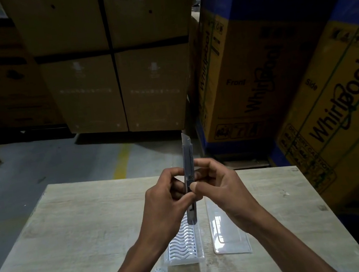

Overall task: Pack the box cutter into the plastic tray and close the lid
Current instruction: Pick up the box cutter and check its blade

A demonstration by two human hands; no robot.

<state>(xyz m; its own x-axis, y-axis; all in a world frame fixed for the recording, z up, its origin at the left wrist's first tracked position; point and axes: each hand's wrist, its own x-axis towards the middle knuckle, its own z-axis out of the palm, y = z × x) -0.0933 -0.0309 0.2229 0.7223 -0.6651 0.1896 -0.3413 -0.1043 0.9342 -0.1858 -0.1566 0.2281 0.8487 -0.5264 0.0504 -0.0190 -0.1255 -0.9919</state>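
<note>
Hands first: your left hand (168, 195) and right hand (217, 183) are both closed around the box cutter (189, 180), fingers and thumbs pinching its body from either side; neither is open, and neither holds anything else. You carry the cutter upright above the table (72, 231), well clear of it, with a short piece of blade (185, 138) showing at the top and pointing away from you; that keeps the edge off your fingers while you work. Your right thumb sits on or just beside the slider, which suggests you mean to draw the blade in before packing, though that is a judgement only. Below your wrists lies the plastic tray (184, 248), ribbed with a wavy pattern, and just beside it to the right the clear lid (229, 235), lying flat and open; whether the two are hinged together you cannot tell from here. Tray empty, lid open: packing not yet begun. Beyond the table stand stacked cartons (266, 54).
</note>
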